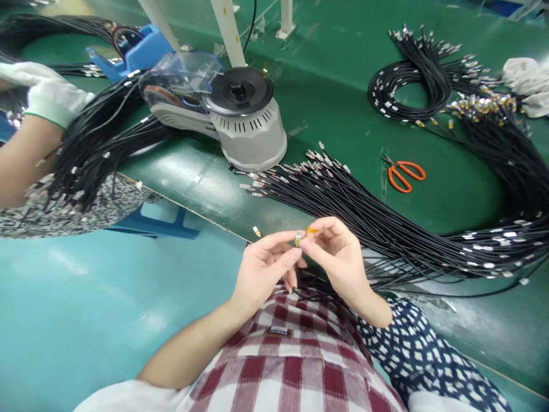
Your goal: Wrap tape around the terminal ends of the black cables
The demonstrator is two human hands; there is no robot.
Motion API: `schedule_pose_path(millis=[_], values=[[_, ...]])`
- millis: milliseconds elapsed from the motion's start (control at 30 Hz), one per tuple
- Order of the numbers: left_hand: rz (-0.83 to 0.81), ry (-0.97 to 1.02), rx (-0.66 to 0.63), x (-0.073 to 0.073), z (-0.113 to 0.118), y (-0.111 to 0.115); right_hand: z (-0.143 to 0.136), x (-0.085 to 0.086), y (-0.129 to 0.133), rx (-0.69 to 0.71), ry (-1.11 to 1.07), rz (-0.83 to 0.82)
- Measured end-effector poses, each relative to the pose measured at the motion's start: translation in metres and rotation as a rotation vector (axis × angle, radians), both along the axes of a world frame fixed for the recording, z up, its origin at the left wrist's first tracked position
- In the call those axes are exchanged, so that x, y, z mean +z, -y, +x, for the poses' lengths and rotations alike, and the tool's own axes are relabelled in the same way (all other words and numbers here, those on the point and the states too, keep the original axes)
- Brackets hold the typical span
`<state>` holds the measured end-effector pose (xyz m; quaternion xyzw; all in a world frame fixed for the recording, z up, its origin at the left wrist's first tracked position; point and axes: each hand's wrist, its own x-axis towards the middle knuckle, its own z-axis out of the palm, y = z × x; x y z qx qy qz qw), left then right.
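Between my two hands is the small metal connector (298, 236) at the end of a black cable. My left hand (271, 264) pinches it between thumb and forefinger, the cable hanging below. My right hand (337, 254) closes on a short strip of amber tape (312, 229), its thumb touching the connector's side. Just beyond my hands, a thick bundle of black cables (355, 200) with metal ends lies along the bench. One loose connector end (256, 231) pokes out near the edge, left of my hands.
A round grey tape dispenser (251, 134) stands ahead. Orange-handled cutters (404, 171) lie right of it. Coiled cables (403, 94) and taped cable ends (486, 106) are at the right. A co-worker's gloved hand (58, 94) is at the left beside more cables and a blue tape holder (143, 51).
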<state>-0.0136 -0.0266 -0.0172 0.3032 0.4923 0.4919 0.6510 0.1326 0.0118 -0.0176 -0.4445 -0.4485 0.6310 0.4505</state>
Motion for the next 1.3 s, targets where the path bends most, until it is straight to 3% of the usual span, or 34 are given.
schedule_pose_path(millis=[167, 700, 867, 1067, 1133, 1300], values=[[0.013, -0.053, 0.092, -0.002, 0.0, -0.005, 0.0, -0.001, 0.0, -0.007, 0.067, 0.039], [-0.178, 0.048, -0.02, 0.006, -0.004, -0.009, 0.006, 0.001, 0.003, -0.041, 0.166, 0.192], [-0.124, 0.062, -0.003, 0.009, -0.003, -0.009, 0.006, 0.001, 0.002, -0.042, 0.161, 0.201], [-0.026, -0.011, 0.003, 0.002, -0.005, -0.004, 0.005, 0.001, -0.001, -0.043, 0.175, 0.217], [-0.024, -0.033, 0.014, 0.001, -0.004, -0.004, 0.005, 0.0, 0.0, -0.07, 0.232, 0.287], [-0.017, -0.041, 0.051, 0.0, -0.002, -0.005, 0.007, 0.0, 0.006, -0.12, 0.405, 0.642]])
